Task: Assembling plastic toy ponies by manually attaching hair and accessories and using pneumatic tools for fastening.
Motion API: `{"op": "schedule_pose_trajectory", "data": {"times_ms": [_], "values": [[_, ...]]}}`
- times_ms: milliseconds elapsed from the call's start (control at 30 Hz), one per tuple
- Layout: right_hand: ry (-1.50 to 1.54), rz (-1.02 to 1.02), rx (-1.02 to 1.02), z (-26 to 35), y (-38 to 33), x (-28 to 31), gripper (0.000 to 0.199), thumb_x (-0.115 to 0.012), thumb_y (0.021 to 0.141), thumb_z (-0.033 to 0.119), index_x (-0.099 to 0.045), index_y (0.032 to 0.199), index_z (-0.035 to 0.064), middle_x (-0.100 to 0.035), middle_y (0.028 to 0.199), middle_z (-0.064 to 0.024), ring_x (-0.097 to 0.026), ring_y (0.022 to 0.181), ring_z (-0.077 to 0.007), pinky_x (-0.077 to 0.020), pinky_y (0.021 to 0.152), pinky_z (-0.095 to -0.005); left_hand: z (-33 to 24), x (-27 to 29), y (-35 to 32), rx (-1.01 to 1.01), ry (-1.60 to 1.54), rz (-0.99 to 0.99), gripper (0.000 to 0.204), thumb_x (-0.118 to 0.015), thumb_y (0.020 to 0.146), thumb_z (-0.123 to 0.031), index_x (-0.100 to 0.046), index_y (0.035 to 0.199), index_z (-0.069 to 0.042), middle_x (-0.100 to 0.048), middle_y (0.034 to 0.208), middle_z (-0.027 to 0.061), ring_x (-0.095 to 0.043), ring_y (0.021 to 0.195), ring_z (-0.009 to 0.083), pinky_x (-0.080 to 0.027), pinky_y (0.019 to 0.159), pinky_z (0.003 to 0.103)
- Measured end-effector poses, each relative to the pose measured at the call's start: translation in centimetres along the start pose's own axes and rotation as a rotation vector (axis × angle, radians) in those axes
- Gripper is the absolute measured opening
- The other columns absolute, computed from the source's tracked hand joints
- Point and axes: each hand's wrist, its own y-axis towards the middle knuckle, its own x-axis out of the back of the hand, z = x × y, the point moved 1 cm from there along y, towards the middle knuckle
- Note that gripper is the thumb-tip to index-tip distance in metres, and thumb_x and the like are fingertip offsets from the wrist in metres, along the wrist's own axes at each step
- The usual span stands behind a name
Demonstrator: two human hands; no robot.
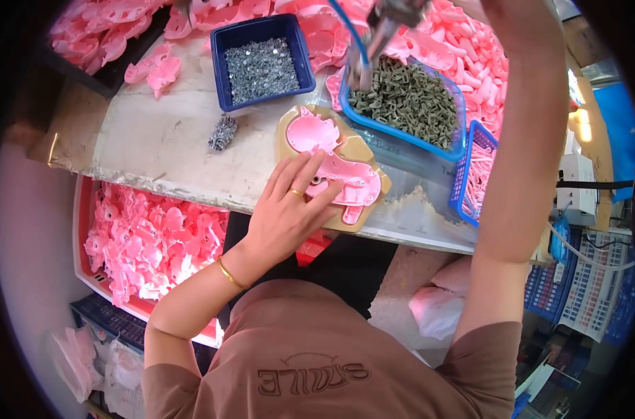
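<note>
My left hand (284, 199) lies over a pink plastic shell (356, 180) with its fingers stretched out and somewhat apart. The shell sits in a tan shaped holder (352, 148) at the front of the worktable; its rounded end (310, 131) shows beyond my fingertips. My right forearm (523, 105) reaches up along the right side. Only the wrist end of my right hand (509, 10) shows at the top edge, and its fingers are out of sight. Left of it hangs a metal powered tool (394, 17) with a blue hose, blurred, over a tub of dark green parts (408, 101).
A dark blue tray (306, 78) of small screws stands behind the holder. A clump of screws (223, 133) lies left of it. Pink parts (464, 49) are heaped at the back. At right is a blue basket (460, 199); a red crate (83, 237) of pink shells sits below the table's left.
</note>
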Motion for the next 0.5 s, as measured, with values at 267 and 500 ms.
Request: {"op": "schedule_pose_trajectory", "data": {"times_ms": [267, 500], "values": [[0.519, -0.334, -0.106, 1.5, -5.6, -6.3, 0.058, -0.055, 0.080, 0.008, -0.038, 0.131, -0.0115, -0.060, 0.072, -0.0137, -0.054, 0.052, -0.0194, -0.0496, 0.055, -0.0310, 0.1, 0.0, -0.2, 0.018, 0.021, 0.064, 0.039, -0.072, 0.085, -0.031, -0.062, 0.120, -0.016, -0.048, 0.141, 0.0179, -0.044, 0.133, 0.0343, -0.037, 0.111, 0.048], [0.441, -0.405, -0.329, 2.6, -7.2, -7.0, 0.058, -0.057, 0.080, 0.005, -0.037, 0.132, -0.0099, -0.060, 0.066, -0.0097, -0.052, 0.046, -0.0134, -0.0402, 0.043, -0.0245, 0.0, -0.2, -0.3, 0.008, 0.057, 0.023, 0.041, -0.072, 0.085, -0.032, -0.062, 0.121, -0.016, -0.049, 0.141, 0.0177, -0.044, 0.132, 0.0344, -0.036, 0.111, 0.048]]}}
